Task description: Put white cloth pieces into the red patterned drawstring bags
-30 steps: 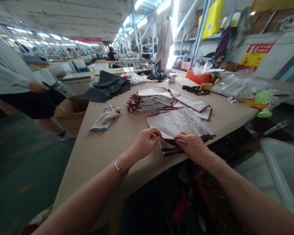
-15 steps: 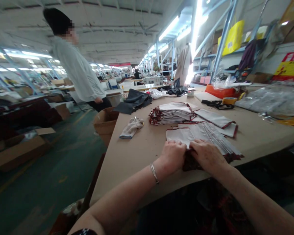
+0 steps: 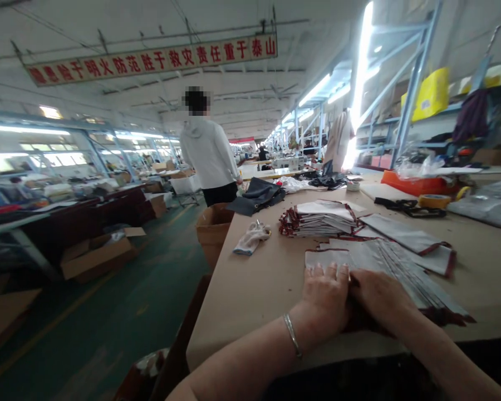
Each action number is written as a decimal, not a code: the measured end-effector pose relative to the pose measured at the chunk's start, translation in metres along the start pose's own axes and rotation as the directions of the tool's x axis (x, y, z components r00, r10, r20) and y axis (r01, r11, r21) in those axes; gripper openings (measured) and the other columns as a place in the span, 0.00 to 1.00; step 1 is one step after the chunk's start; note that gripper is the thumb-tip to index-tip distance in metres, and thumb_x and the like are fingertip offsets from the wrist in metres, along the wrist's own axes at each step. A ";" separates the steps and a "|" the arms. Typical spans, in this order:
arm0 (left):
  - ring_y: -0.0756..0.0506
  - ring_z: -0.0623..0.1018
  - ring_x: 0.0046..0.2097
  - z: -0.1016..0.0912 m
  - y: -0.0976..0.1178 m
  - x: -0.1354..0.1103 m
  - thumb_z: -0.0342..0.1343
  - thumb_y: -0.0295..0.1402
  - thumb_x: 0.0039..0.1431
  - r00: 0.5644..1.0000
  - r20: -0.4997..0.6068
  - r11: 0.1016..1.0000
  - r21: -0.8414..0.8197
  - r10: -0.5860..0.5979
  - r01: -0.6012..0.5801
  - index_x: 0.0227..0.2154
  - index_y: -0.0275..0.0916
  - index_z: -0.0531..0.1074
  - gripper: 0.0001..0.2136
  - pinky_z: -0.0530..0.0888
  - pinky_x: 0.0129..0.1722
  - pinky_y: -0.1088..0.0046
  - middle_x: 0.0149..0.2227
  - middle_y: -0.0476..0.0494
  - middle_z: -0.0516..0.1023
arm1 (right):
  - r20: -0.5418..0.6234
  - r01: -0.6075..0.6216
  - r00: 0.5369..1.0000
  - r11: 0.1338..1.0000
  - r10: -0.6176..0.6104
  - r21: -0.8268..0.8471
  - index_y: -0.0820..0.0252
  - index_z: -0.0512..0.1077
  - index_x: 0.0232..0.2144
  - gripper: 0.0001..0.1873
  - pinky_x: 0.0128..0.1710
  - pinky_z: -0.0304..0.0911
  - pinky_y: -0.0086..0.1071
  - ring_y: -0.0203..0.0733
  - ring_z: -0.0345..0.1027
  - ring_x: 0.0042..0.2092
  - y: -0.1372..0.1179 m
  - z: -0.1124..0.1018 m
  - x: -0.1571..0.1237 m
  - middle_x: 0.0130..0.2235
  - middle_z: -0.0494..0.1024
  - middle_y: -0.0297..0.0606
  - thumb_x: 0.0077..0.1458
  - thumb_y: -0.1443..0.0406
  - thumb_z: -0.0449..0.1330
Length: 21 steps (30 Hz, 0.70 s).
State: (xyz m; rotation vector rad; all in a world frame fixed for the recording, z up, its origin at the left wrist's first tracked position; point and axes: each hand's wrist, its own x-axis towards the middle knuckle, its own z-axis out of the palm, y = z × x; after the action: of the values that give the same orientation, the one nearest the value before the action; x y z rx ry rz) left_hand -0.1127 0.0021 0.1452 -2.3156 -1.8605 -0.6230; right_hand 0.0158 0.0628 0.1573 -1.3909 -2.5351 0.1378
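Note:
On the table edge nearest me lies a fanned stack of white cloth pieces (image 3: 379, 253) with dark red edging. My left hand (image 3: 326, 298) rests on the near left part of this stack, palm down, its fingers stretched forward and slightly apart. Close beside it, my right hand (image 3: 382, 298) has its fingers curled over the near edge of the cloth; its fingertips are hidden. Just beyond is a thicker pile of folded white cloth pieces (image 3: 323, 217) with red edges. More folded pieces (image 3: 409, 234) lie to its right.
A work glove (image 3: 253, 236) and dark grey fabric (image 3: 259, 195) lie on the left of the table (image 3: 250, 301). A cardboard box (image 3: 212, 228) stands beside it. Tape (image 3: 434, 200) and an orange tray (image 3: 417, 182) sit back right. A person (image 3: 211, 153) stands beyond, back turned.
My view has swung left and up, bringing a hanging banner into sight. The person has walked farther away. My left fingers have gone from bent to stretched out over the cloth.

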 end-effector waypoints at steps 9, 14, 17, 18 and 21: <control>0.38 0.75 0.42 0.002 -0.037 -0.020 0.46 0.25 0.54 0.987 0.087 0.990 -0.025 -0.135 0.138 0.36 0.37 0.72 0.10 0.70 0.40 0.63 0.39 0.35 0.77 | -0.199 0.084 0.976 0.996 -0.090 -0.038 0.55 0.69 0.26 0.11 0.29 0.55 0.34 0.47 0.73 0.32 0.014 0.039 -0.011 0.30 0.76 0.39 0.53 0.72 0.49; 0.42 0.74 0.39 0.008 -0.053 -0.041 0.50 0.21 0.41 0.959 -0.025 0.938 -0.219 -0.281 0.269 0.35 0.40 0.70 0.15 0.68 0.36 0.68 0.39 0.40 0.75 | -0.126 0.074 0.990 0.994 -0.064 0.079 0.54 0.73 0.45 0.20 0.34 0.64 0.35 0.50 0.76 0.40 0.046 0.074 -0.021 0.44 0.79 0.46 0.50 0.69 0.51; 0.47 0.70 0.29 0.016 -0.046 -0.043 0.50 0.21 0.40 0.858 -0.061 0.705 -0.601 -0.510 0.376 0.23 0.40 0.64 0.07 0.65 0.30 0.72 0.25 0.48 0.70 | 0.014 -0.071 0.997 0.993 0.070 0.092 0.58 0.71 0.51 0.24 0.38 0.67 0.41 0.56 0.75 0.44 0.051 0.083 -0.031 0.45 0.79 0.51 0.52 0.64 0.50; 0.49 0.68 0.26 0.019 -0.041 -0.042 0.51 0.23 0.41 0.821 -0.001 0.537 -0.757 -0.571 0.373 0.21 0.40 0.62 0.06 0.64 0.27 0.74 0.22 0.50 0.67 | 0.047 -0.099 0.994 0.989 0.094 0.114 0.58 0.71 0.51 0.24 0.39 0.67 0.41 0.56 0.75 0.45 0.050 0.084 -0.035 0.44 0.80 0.51 0.52 0.64 0.50; 0.51 0.66 0.21 0.020 -0.022 -0.040 0.56 0.28 0.42 0.737 0.284 -0.101 -0.954 -0.613 0.284 0.25 0.40 0.64 0.06 0.62 0.19 0.77 0.21 0.51 0.68 | 0.054 -0.095 0.995 0.963 0.084 0.251 0.53 0.72 0.49 0.24 0.36 0.68 0.38 0.53 0.77 0.42 0.047 0.085 -0.047 0.40 0.82 0.45 0.50 0.67 0.50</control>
State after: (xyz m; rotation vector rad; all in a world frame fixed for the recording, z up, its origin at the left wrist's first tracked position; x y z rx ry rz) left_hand -0.1356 -0.0225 0.1080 -1.3992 -2.4043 -3.0100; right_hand 0.0564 0.0518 0.0583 -1.4129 -2.3858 0.4953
